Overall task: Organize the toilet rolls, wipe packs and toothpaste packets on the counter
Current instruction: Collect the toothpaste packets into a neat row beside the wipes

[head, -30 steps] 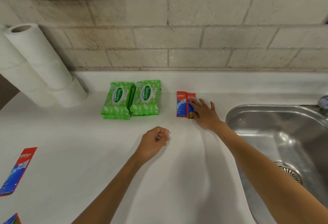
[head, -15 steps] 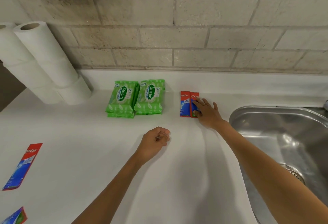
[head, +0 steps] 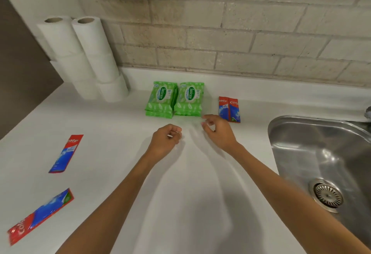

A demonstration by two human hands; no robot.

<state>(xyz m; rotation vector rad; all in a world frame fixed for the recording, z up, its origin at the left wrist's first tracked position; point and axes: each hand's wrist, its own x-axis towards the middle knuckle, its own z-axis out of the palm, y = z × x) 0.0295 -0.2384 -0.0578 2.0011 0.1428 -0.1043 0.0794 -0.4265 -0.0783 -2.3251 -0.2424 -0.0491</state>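
On the white counter (head: 120,163) the toilet rolls (head: 88,56) stand stacked in two columns at the far left against the brick wall (head: 241,32). Right of them two stacks of green wipe packs (head: 174,100) sit side by side, and further right two toothpaste packets (head: 229,109) lie touching, near the steel sink (head: 321,143). Two more packets lie well apart at the near left, one upright to the view (head: 66,153), one slanted (head: 40,215). The left hand (head: 166,139) is balled into a fist over the counter, holding nothing. The right hand (head: 218,131), blurred, seems loosely curled and empty, just near of the paired packets.
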